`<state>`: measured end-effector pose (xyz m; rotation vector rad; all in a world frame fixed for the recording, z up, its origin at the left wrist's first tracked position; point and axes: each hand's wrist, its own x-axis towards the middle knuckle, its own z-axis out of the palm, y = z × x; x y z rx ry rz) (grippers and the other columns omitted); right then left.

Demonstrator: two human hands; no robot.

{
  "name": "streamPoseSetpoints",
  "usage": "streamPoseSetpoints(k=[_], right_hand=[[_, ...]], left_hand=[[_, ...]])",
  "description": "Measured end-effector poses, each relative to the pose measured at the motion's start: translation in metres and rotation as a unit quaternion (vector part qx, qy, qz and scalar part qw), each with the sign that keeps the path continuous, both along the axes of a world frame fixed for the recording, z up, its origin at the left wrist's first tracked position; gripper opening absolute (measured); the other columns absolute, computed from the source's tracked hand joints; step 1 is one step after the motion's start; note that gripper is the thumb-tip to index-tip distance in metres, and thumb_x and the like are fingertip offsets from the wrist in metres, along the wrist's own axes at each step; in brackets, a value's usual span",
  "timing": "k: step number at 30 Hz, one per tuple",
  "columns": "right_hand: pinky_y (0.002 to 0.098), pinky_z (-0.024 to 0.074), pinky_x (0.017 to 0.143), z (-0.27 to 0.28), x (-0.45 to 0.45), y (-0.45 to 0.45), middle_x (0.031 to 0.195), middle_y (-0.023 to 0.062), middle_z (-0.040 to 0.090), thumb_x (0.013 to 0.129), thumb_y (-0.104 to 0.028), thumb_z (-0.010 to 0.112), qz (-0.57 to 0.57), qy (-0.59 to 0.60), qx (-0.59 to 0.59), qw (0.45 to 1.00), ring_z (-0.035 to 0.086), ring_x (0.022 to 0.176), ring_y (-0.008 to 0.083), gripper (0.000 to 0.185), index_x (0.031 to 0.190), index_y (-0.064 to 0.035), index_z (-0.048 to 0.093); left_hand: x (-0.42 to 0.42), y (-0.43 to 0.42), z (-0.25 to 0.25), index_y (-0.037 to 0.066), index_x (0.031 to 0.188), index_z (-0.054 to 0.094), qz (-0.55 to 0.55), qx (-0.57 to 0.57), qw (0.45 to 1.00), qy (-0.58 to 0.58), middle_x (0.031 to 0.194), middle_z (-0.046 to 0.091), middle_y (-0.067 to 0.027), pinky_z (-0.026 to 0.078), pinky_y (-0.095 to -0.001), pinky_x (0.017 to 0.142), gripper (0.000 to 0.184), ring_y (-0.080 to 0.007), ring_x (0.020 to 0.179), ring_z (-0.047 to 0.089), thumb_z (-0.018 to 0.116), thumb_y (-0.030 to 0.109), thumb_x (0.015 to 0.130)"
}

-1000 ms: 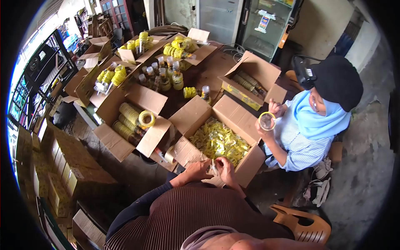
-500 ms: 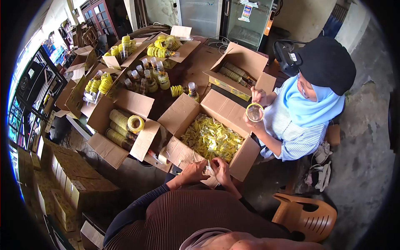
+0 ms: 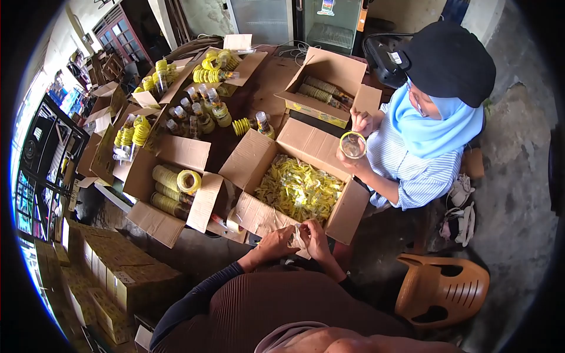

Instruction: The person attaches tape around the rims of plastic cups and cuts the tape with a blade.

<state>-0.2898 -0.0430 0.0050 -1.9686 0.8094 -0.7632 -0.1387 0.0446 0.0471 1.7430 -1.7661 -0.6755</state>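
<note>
My left hand (image 3: 274, 247) and my right hand (image 3: 313, 239) meet at the near flap of an open carton (image 3: 263, 213). Between their fingers is a small whitish, partly clear piece (image 3: 296, 238), too covered to name. Both hands have bent fingers closed around it. Just beyond them, the carton is filled with small yellow and clear packets (image 3: 300, 187). To the left stands another open carton (image 3: 154, 222) with stacks of yellow-rimmed round containers (image 3: 170, 176).
A co-worker (image 3: 412, 141) at the right holds a round, yellow-rimmed clear container (image 3: 353, 145). Several bottles (image 3: 220, 112) stand on the table beyond, near more open cartons (image 3: 321, 88). An orange plastic chair (image 3: 444, 291) stands at the lower right; closed boxes (image 3: 118, 265) are stacked at left.
The view has shifted slightly, so the table and cartons sit a little differently. My hands remain together at the near flap, fingers slightly moved around the whitish piece. The co-worker still holds the round container.
</note>
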Motion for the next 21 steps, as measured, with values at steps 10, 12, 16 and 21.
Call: streamPoseSetpoints(k=[10, 12, 16, 21], right_hand=[[0.0388, 0.0463, 0.069, -0.006, -0.002, 0.021, 0.086, 0.0169, 0.056, 0.087, -0.007, 0.063, -0.029, 0.046, -0.006, 0.999, 0.058, 0.078, 0.0331, 0.015, 0.096, 0.0005, 0.053], [0.0377, 0.0469, 0.067, -0.005, -0.002, 0.02, 0.084, 0.0166, 0.055, 0.088, -0.007, 0.062, -0.045, 0.036, -0.002, 0.998, 0.059, 0.075, 0.0314, 0.014, 0.094, 0.001, 0.053], [0.0359, 0.0472, 0.062, -0.007, -0.008, 0.018, 0.083, 0.0156, 0.055, 0.089, -0.005, 0.061, -0.067, 0.024, 0.046, 0.996, 0.059, 0.071, 0.0277, 0.011, 0.092, 0.0007, 0.052], [0.0348, 0.0475, 0.062, -0.011, -0.013, 0.02, 0.082, 0.014, 0.055, 0.089, -0.004, 0.061, -0.079, 0.008, 0.068, 0.994, 0.058, 0.071, 0.0244, 0.01, 0.09, 0.0007, 0.052]], left_hand=[[-0.001, 0.011, -0.01, 0.002, 0.11, 0.048, 0.01, 0.093, 0.995, 0.02, 0.089, 0.066, -0.0221, 0.052, -0.0473, 0.071, 0.059, -0.0402, 0.086, 0.065, 0.077, 0.035, 0.07], [-0.003, 0.005, -0.012, 0.002, 0.11, 0.048, 0.003, 0.092, 0.996, 0.018, 0.09, 0.066, -0.022, 0.052, -0.0471, 0.071, 0.059, -0.0401, 0.086, 0.065, 0.077, 0.035, 0.07], [-0.011, 0.002, -0.017, 0.002, 0.106, 0.05, 0.008, 0.067, 0.997, 0.026, 0.089, 0.066, -0.0211, 0.052, -0.0471, 0.07, 0.055, -0.0399, 0.084, 0.065, 0.077, 0.034, 0.071], [-0.014, 0.0, -0.015, 0.002, 0.109, 0.047, -0.016, 0.082, 0.996, 0.015, 0.093, 0.065, -0.0208, 0.052, -0.0466, 0.071, 0.056, -0.0382, 0.087, 0.064, 0.076, 0.034, 0.073]])
